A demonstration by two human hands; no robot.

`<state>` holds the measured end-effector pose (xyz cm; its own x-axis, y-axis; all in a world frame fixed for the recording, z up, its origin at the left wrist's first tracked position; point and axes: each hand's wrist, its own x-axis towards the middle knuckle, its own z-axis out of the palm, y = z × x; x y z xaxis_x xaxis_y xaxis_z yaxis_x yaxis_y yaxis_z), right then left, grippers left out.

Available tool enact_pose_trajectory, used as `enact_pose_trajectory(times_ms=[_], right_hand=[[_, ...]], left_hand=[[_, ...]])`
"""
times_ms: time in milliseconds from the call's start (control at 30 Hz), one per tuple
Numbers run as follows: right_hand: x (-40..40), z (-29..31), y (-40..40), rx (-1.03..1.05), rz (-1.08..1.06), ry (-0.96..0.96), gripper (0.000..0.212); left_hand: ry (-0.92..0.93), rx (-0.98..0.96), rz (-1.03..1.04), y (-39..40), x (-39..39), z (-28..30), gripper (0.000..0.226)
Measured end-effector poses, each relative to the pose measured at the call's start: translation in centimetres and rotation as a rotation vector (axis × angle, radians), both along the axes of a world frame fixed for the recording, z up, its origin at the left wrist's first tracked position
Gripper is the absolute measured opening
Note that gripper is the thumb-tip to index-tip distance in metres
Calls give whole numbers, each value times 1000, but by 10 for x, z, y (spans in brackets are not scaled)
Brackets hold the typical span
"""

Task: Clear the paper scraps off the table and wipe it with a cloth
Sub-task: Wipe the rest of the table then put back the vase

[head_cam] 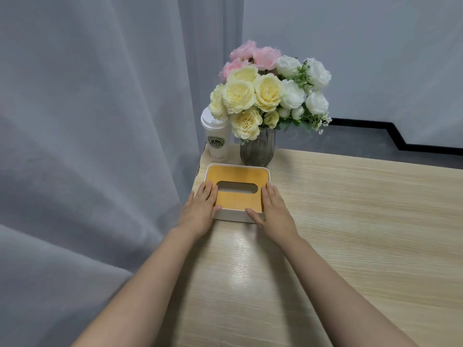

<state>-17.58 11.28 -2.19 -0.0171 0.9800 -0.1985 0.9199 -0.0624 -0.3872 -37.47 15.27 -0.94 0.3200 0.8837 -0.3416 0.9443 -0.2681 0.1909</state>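
Here both hands lie flat, fingers straight: left hand [202,206] and right hand [271,209] press the ends of the tissue box [238,194] on the table [350,221]. No scraps or cloth visible. Likely repositioning the box; wiping probably done.

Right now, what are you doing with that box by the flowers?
A person has both hands on a tissue box with a yellow wooden lid. The left hand lies flat on its left end and the right hand on its right end, fingers straight. The box sits on the wooden table, in front of a vase of flowers and a paper coffee cup. No paper scraps or cloth are in view.
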Motion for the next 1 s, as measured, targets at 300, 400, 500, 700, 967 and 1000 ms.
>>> enact_pose_trajectory(times_ms=[300, 400, 500, 700, 967, 1000], right_hand=[[6, 3, 9, -8, 30, 32, 82], [7, 4, 12, -28, 25, 32, 81], [7, 3, 14, -28, 23, 31, 81], [8, 4, 16, -39, 20, 27, 81], [3, 3, 17, -51, 2, 5, 81], [3, 4, 17, -59, 1, 1, 81]], left_hand=[[-24, 22, 55, -5, 10, -10, 61], [-51, 18, 62, -2, 11, -11, 61], [-80, 19, 70, -1, 10, -13, 61], [-86, 16, 67, 2, 10, -12, 60], [-57, 1, 42, 9, 9, -10, 59], [-50, -8, 43, 9, 9, -9, 59]])
